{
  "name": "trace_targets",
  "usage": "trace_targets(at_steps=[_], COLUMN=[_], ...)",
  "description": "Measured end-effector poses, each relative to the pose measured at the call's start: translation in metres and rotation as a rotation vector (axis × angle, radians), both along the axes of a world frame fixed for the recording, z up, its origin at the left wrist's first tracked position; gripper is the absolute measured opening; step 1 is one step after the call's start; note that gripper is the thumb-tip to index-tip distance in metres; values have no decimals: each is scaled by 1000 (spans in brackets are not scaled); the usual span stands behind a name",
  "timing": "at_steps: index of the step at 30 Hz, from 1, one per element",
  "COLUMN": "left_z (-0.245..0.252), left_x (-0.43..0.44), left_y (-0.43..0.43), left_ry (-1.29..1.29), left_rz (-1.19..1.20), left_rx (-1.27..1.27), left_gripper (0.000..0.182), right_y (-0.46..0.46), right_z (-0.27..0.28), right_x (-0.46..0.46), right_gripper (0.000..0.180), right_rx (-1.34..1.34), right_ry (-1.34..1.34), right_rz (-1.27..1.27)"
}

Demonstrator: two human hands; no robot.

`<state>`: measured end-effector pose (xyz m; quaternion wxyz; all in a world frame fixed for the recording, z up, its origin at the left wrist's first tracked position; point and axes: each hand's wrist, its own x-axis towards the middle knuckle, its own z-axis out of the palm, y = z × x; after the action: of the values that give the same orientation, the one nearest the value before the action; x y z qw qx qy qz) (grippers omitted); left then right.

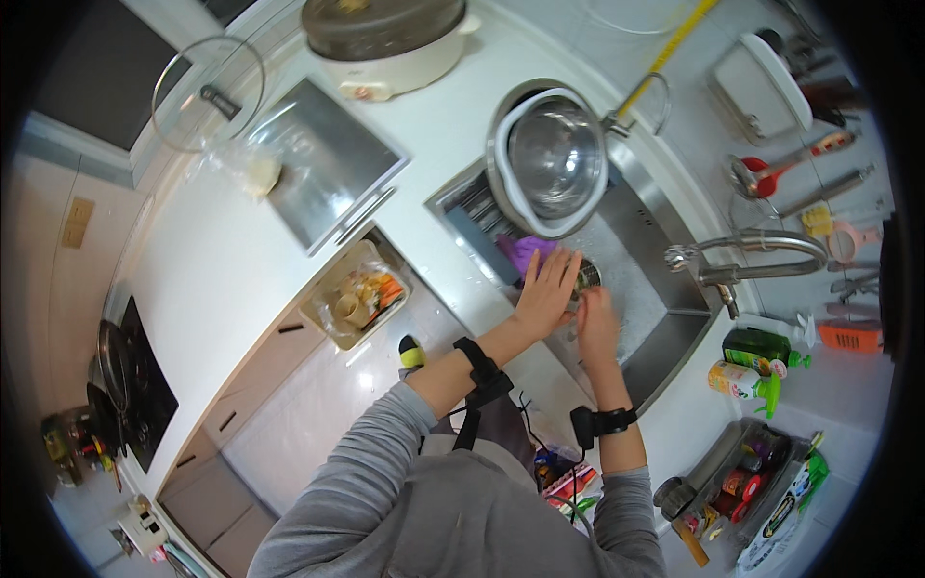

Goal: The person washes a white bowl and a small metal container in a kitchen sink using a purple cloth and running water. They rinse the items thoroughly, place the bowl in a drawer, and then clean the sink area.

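Both hands are over the stainless steel sink [636, 253]. My left hand [545, 300] has its fingers stretched forward beside a purple cloth [531, 253], its fingertips near a round perforated drain strainer [589, 274]. My right hand [598, 321] is curled and slightly blurred at the strainer's near edge; whether it grips anything is hidden. Beyond the hands, a clear bowl [556, 166] is nested in a white-rimmed basin [603, 184] and a larger metal bowl [498, 173] at the sink's far left corner.
A curved faucet [759, 256] reaches over the sink's right side. Soap bottles [755, 350] and a rack of jars [737, 480] stand at right. Left are a metal panel [332, 159], a glass lid [209, 94], a scrap bin [354, 296] and an electric pot [390, 50].
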<state>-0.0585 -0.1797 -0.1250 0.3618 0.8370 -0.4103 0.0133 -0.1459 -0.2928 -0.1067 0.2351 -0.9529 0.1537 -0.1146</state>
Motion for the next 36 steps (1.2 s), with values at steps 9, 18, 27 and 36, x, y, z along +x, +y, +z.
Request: trace_targets(at_steps=[9,18,27,36], left_z=[-43,-131,-138,-138], left_x=[15,-4,-10,-7], left_y=[319,399,405,405], left_ry=[272,166,187,202], left_rz=[335,291,265,250], left_rx=[211,731,720,604], left_gripper=[49,27,14,18], right_y=[168,297,312,258], right_z=[2,-182,-252,-363], right_x=[96,176,192,157], right_gripper=[15,23,26,32], right_rx=[546,852,835,-46], right_ry=[-124,672,1019,663], right_rz=[208,280,45,504])
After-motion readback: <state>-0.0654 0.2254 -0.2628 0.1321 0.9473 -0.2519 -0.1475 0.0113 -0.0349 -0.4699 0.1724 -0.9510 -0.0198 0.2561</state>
